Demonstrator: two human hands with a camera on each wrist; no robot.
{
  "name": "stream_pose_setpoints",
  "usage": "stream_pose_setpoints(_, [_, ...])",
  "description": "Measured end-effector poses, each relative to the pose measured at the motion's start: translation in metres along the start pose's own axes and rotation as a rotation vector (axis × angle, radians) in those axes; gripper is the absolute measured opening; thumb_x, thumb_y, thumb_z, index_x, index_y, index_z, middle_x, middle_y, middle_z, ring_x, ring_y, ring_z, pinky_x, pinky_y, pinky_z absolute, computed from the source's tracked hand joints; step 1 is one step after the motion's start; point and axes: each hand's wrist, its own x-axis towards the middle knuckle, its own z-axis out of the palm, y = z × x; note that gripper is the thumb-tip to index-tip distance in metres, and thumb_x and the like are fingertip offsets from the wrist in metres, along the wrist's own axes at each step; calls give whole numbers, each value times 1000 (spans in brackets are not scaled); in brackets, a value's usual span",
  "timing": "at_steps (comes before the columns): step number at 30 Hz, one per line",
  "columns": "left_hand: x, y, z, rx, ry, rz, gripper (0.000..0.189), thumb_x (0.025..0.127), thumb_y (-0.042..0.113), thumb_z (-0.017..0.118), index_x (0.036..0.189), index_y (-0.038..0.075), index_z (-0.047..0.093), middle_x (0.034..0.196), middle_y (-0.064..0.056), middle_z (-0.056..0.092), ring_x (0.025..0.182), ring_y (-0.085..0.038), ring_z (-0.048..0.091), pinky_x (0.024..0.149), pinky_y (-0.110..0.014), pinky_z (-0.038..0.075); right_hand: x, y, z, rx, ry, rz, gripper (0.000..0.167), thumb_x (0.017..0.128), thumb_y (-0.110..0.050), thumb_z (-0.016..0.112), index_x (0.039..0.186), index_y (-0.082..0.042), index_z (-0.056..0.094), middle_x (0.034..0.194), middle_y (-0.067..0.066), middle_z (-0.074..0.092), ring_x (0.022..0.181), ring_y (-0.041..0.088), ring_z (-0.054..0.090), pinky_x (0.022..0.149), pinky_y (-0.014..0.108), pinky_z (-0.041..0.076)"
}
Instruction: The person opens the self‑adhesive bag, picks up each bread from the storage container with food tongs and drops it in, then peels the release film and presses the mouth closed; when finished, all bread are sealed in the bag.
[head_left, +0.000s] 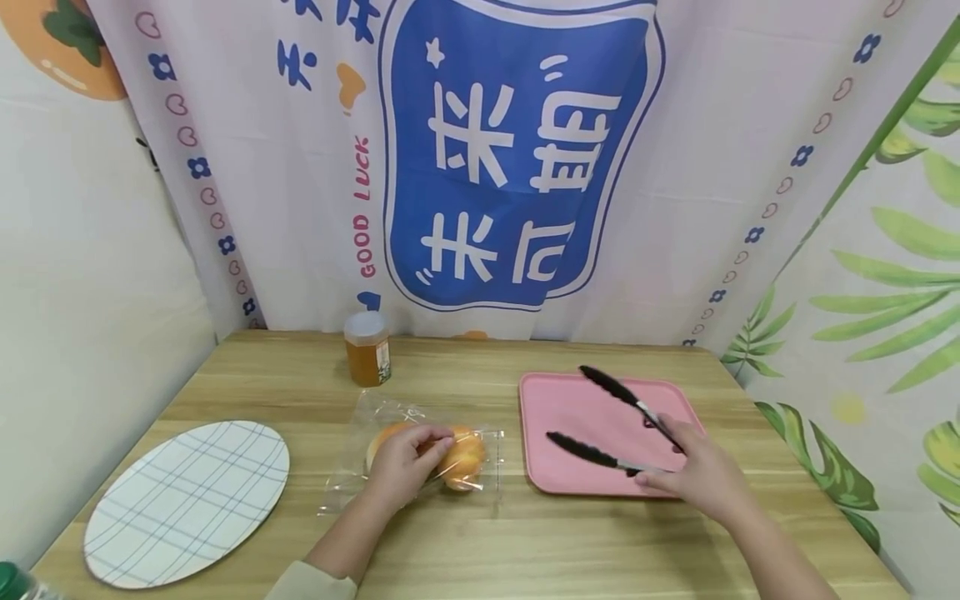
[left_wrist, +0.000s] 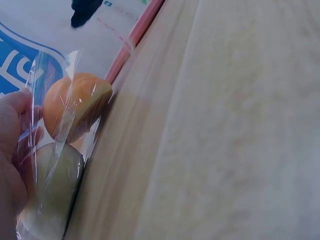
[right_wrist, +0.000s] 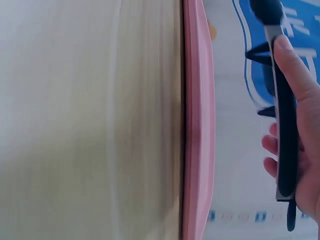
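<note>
In the head view my left hand [head_left: 405,468] pinches the film of a clear plastic bag [head_left: 352,433] lying on the table. Inside the bag is an orange-brown bread roll [head_left: 465,458], and a second, paler piece [left_wrist: 52,190] shows below it in the left wrist view. My right hand [head_left: 705,475] grips a pair of tongs [head_left: 585,451] with black tips and metal arms. The tongs are spread apart, with nothing between their tips, over the pink tray [head_left: 536,475]. Thumb and fingers lie on opposite sides of the tong handles in the right wrist view.
An oval board [head_left: 187,500] with a blue check pattern lies at the left. Behind the bag stands a jar [head_left: 366,354] of amber contents with a pale lid. A green bottle cap [head_left: 9,577] shows at the lower left corner. A printed curtain hangs behind the table.
</note>
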Motion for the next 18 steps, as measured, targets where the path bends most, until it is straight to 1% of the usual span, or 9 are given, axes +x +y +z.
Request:
stream_pose_setpoints(3, [0, 0, 0, -1, 2, -5, 5, 89, 18, 72, 92, 16, 75, 90, 2, 73, 78, -8, 59, 68, -20, 51, -6, 17, -10, -1, 14, 102, 112, 72, -65, 76, 151, -1, 30, 143, 35, 43, 122, 56, 48, 93, 69, 44])
stream_pose_setpoints(6, [0, -2, -1, -4, 12, -14, 5, 89, 18, 72, 93, 16, 75, 90, 2, 74, 76, -7, 59, 68, -20, 51, -7, 34, -17, 41, 19, 191, 110, 78, -62, 73, 152, 3, 24, 146, 39, 35, 127, 61, 36, 99, 73, 36])
stream_pose_setpoints(9, [0, -3, -1, -6, 15, -9, 5, 89, 18, 72, 93, 16, 75, 90, 2, 74, 76, -7, 59, 68, -20, 51, -8, 52, -19, 154, 22, 319, 109, 82, -57, 71, 153, 5, 15, 148, 41, 27, 131, 61, 31, 105, 72, 31])
stream_pose_setpoints(10, [1, -3, -1, -7, 13, -6, 5, 89, 17, 72, 93, 16, 75, 90, 2, 74, 77, -7, 59, 68, -20, 51, -9, 58, -19, 185, 40, 363, 106, 83, -56, 71, 153, 3, 17, 146, 41, 32, 129, 60, 35, 103, 69, 36])
stream_pose_setpoints(12, [1, -3, -1, -7, 11, -2, 5, 89, 17, 72, 93, 16, 75, 90, 2, 74, 77, -7, 60, 68, -20, 51, -10, 70, -20, 219, 71, 451, 107, 84, -57, 70, 154, 2, 14, 146, 41, 31, 128, 58, 36, 103, 68, 36])
stream_pose_setpoints(14, [2, -3, 0, -9, 9, -3, 5, 89, 17, 72, 93, 16, 75, 90, 2, 74, 77, -7, 60, 68, -20, 52, -11, 83, -21, 212, 93, 530, 110, 84, -61, 67, 155, 1, 11, 147, 41, 29, 129, 59, 34, 104, 69, 35])
stream_pose_setpoints(16, [2, -3, 1, -9, 7, -7, 5, 89, 17, 72, 93, 16, 75, 90, 2, 74, 77, -7, 60, 68, -20, 52, -12, 95, -22, 167, 104, 596, 111, 83, -68, 62, 154, 2, 12, 146, 42, 30, 128, 61, 34, 102, 70, 35])
stream_pose_setpoints(17, [2, -2, 1, -10, 6, -6, 6, 89, 17, 72, 93, 15, 75, 90, 2, 74, 77, -7, 61, 68, -19, 52, -13, 100, -22, 148, 97, 620, 114, 83, -70, 59, 153, 5, 8, 147, 43, 25, 131, 62, 29, 105, 72, 30])
stream_pose_setpoints(18, [2, -2, 1, -10, 6, -8, 6, 89, 17, 72, 93, 15, 75, 90, 2, 74, 77, -7, 61, 68, -20, 52, -14, 105, -23, 135, 93, 643, 115, 83, -72, 57, 152, 6, 8, 147, 43, 22, 131, 63, 25, 107, 71, 28])
